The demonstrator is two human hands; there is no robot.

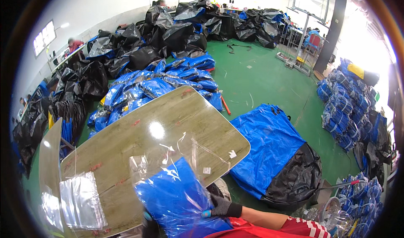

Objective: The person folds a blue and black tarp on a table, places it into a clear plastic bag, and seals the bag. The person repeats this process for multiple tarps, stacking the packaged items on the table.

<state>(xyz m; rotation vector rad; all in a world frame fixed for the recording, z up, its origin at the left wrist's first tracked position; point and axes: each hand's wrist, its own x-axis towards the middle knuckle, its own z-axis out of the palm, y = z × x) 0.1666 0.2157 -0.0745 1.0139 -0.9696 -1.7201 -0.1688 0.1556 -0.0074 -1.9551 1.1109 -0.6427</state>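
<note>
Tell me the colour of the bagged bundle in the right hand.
The bundle is bright blue, inside a clear plastic bag; the head view shows it best.

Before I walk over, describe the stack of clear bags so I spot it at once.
Find the large wood-look table. On its near left end lies the stack of clear bags. Unlike the blue package held by the right hand, they lie flat and show no blue inside.

The wood-grain bench is carrying a stack of clear plastic bags; on the green floor, a blue-and-black tarpaulin is lying spread.
</note>
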